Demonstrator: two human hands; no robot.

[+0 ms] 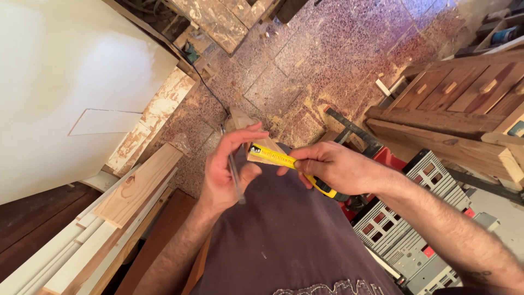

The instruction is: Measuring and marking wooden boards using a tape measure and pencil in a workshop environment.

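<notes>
My left hand (226, 166) holds a small pale wooden block (245, 123) in front of my chest, with a thin grey pencil (234, 175) tucked along the palm. My right hand (333, 166) grips a yellow tape measure; its yellow blade (273, 155) lies across the block's near face, with the case (327, 191) under my fingers. Both hands meet over my purple shirt (284, 229).
A white panel (65, 82) lies at the left, with wooden planks (136, 186) stacked below it. A grey and red machine (415, 218) stands at the right, beside a dark wooden pallet-like frame (458, 104). Sawdust covers the speckled floor (327, 54).
</notes>
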